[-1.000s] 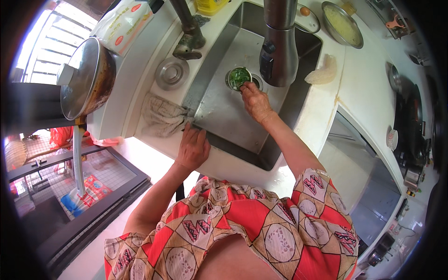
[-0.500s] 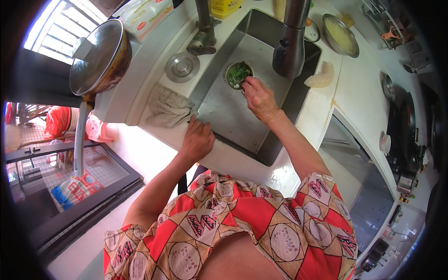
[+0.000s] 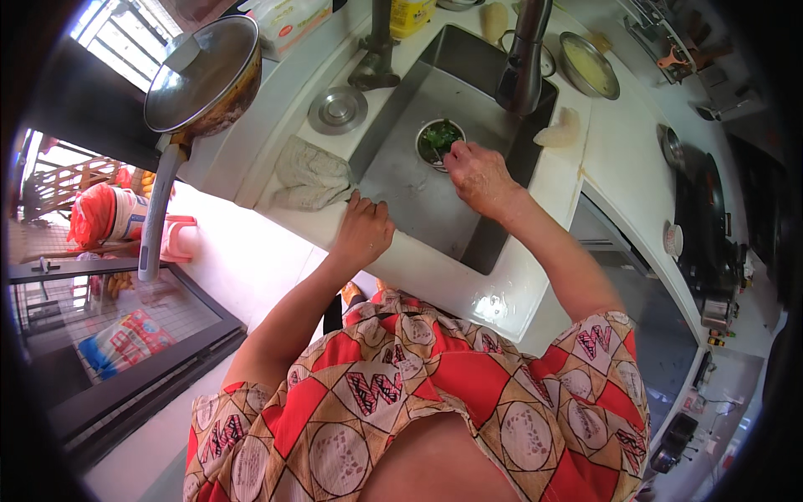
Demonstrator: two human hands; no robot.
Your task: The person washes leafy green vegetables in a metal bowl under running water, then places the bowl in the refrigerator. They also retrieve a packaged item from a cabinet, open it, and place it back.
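Note:
A round metal sink strainer point(image 3: 437, 140) filled with dark green leafy scraps sits low in the steel sink point(image 3: 401, 197). My right hand point(image 3: 483, 180) reaches over the basin from the right, its fingers pinched together at the strainer's near right rim. The fingertips partly hide that rim. On the sink's near left edge rests my left hand point(image 3: 365, 230), fingers stretched out and holding nothing. Just beyond its fingertips lies a crumpled grey cloth point(image 3: 314, 174). A round metal stopper point(image 3: 338, 110) stands on the counter left of the basin.
A dark faucet point(image 3: 523, 75) hangs over the basin's far right. Right of the sink are a pale, curved piece point(image 3: 560, 129) and a metal bowl point(image 3: 589, 65) with yellowish contents. A lidded pan point(image 3: 205, 79) sits on the left ledge, its handle overhanging. Water drops wet the front counter point(image 3: 495, 308).
The view has shifted and the sink looks a little smaller. My right hand stays at the strainer, with its fingers more tucked in. My left hand remains on the sink edge.

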